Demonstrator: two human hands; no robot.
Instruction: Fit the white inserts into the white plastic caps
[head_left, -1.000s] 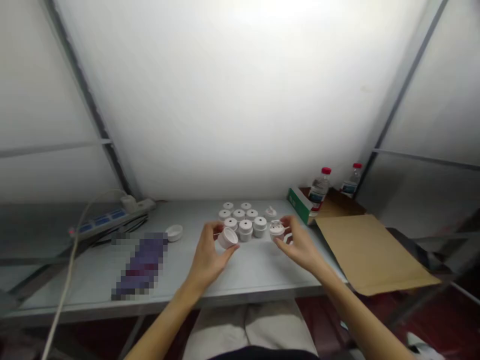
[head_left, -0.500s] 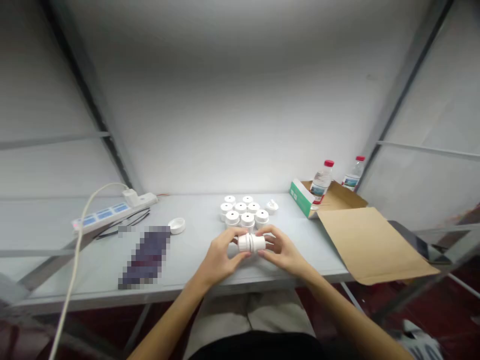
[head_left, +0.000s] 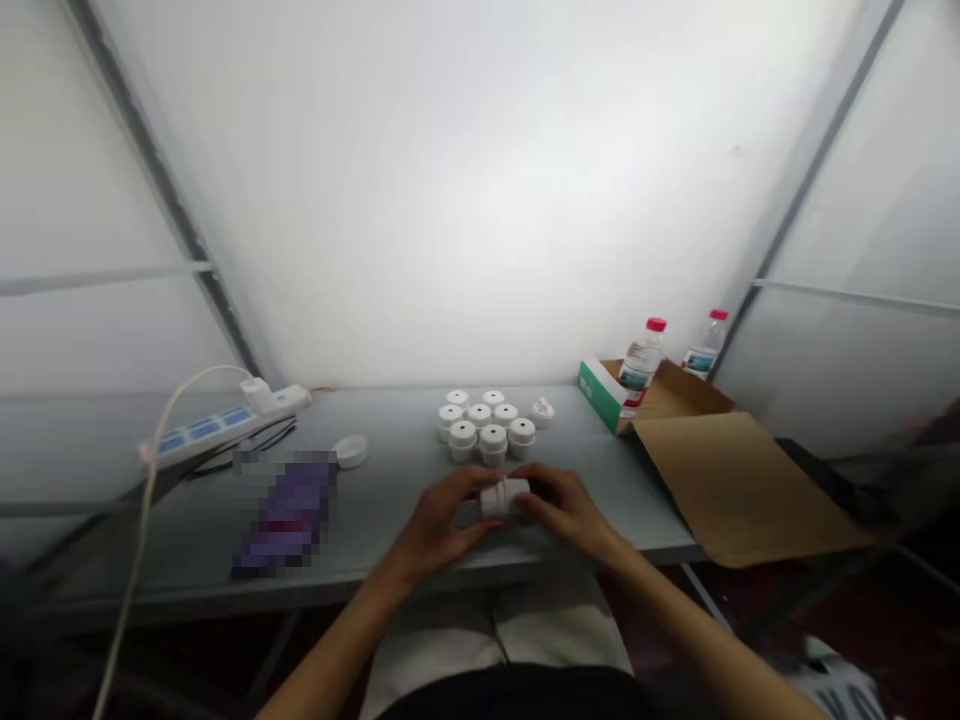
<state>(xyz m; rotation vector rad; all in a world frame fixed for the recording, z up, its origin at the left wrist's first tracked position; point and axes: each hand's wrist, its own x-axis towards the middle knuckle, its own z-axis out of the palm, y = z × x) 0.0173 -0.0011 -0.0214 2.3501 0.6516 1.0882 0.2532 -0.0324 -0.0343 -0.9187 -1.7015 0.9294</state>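
Near the front edge of the table I hold a white round plastic part (head_left: 504,496) on its side between both hands. My left hand (head_left: 446,512) grips its left end, thumb below and fingers above. On its right end, my right hand (head_left: 561,503) is closed with thumb and fingers. Just beyond my hands stands a cluster of several white capped cylinders (head_left: 493,440), each with a dark dot on top. A small white piece (head_left: 542,412) lies at the cluster's right side. To the left, a shallow white round cap (head_left: 350,451) lies by itself.
A power strip (head_left: 217,425) with a white plug and cable lies at the left, beside black cords. A pixelated purple item (head_left: 292,512) is nearer me. At the right, an open cardboard box (head_left: 720,470) stands near two red-capped bottles (head_left: 641,365).
The white part has shifted slightly toward me, and my right fingers have moved further over its right end. The lighting differs: the wall is brighter and the table darker.
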